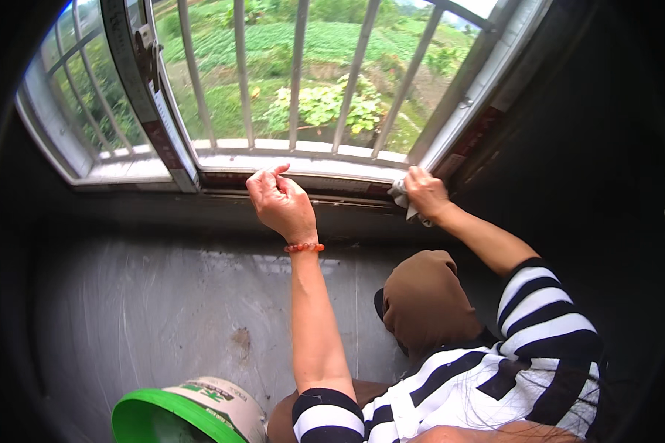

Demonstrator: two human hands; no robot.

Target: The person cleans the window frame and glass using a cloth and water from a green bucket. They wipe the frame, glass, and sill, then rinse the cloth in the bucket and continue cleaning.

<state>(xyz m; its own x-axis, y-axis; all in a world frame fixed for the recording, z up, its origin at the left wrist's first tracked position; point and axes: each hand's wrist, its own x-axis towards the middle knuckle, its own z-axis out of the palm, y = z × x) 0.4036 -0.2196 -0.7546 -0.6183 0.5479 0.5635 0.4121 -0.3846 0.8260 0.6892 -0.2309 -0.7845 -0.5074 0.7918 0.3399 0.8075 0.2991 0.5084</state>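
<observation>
My right hand (425,191) grips a pale grey cloth (400,194) and presses it at the lower right corner of the window frame (449,133). Loosely curled, my left hand (281,205) hovers near or rests against the bottom frame rail (338,183); I cannot tell whether it touches. One finger sticks out, and nothing shows in the hand. A bracelet of orange-red beads (305,247) circles the left wrist. Dark tape-like strips with writing run along the frame. Metal security bars (298,77) stand beyond the window opening, with greenery outside.
A bucket with a green rim (144,404) sits at the lower left on the grey, smeared tile floor (172,310). My bent knee (429,299) in brown trousers is below the window. A window latch (147,44) is on the left upright. Dark wall lies at right.
</observation>
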